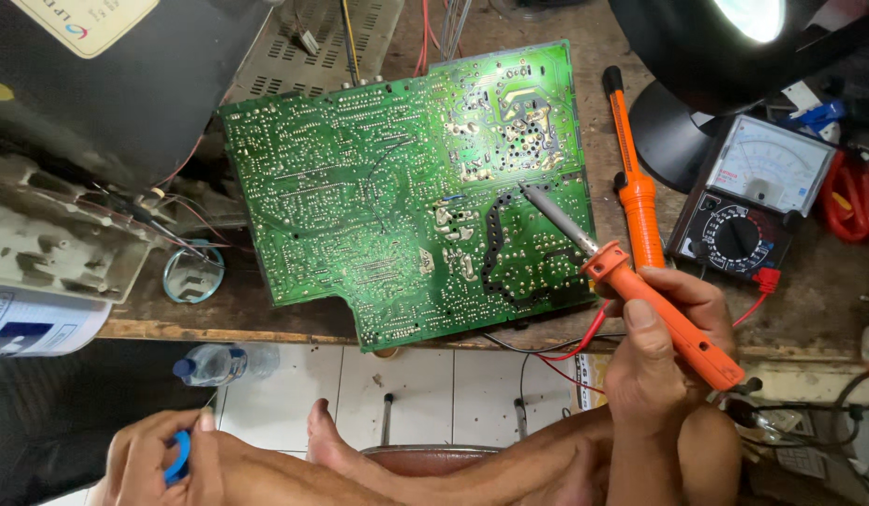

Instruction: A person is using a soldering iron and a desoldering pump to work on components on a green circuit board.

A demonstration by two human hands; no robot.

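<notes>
Presently the right hand (pixel 664 342) is closed around the orange soldering iron (pixel 664 314) at mid-handle, thumb laid along the top, the metal tip resting on or just above the solder side of the green circuit board (pixel 397 187); contact is hard to confirm. Judged light and rigid, the iron is best held behind the flared collar, well clear of the shaft. Likely stiff but fragile, the board lies flat on the wooden bench (pixel 818 300), overhanging its front edge. Down by the knee, the left hand (pixel 163 459) pinches a small blue object (pixel 178 457), possibly a solder spool.
</notes>
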